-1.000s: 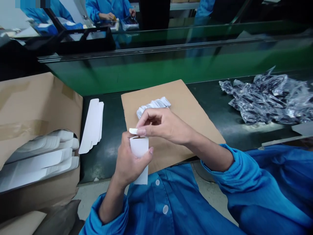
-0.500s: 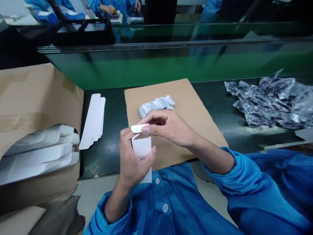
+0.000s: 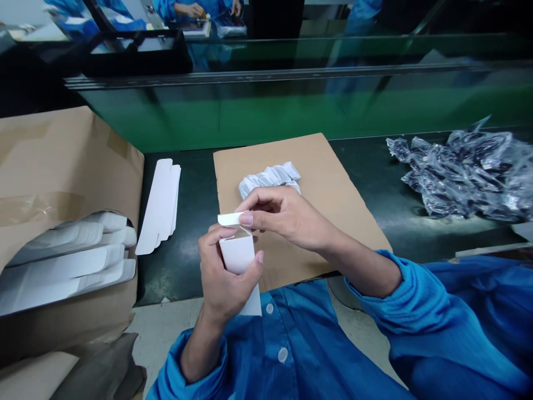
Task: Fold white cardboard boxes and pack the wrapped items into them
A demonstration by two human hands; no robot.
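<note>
The left hand (image 3: 222,278) is gripping a small white carton (image 3: 238,255) upright. Its fingers are wrapping closely round the body and the thumb is pressing on the front face, which seems to be holding the tube square with its open end facing up. The right hand (image 3: 287,216) is pinching the top flap (image 3: 229,219) tight between thumb and forefinger, bending it over the mouth of the carton. The carton is hanging in the air above the near edge of the table (image 3: 195,194), just in front of the blue smock (image 3: 300,344), touching nothing but the two hands.

Just beyond the hands a brown cardboard sheet (image 3: 333,189) is lying at the near edge, likely serving as a work mat. A row of small white packets (image 3: 268,176) is sitting on its far half, within easy reach. Toward the left edge a few flat carton blanks (image 3: 160,203) are lying on the bare table, and beside them an open brown box (image 3: 62,161) is holding stacked blanks (image 3: 62,261). Toward the right edge a heap of clear plastic bags (image 3: 466,166) is resting. A green conveyor belt (image 3: 250,116) is stretching along the far edge, and another person's hands (image 3: 191,10) are showing beyond it.
</note>
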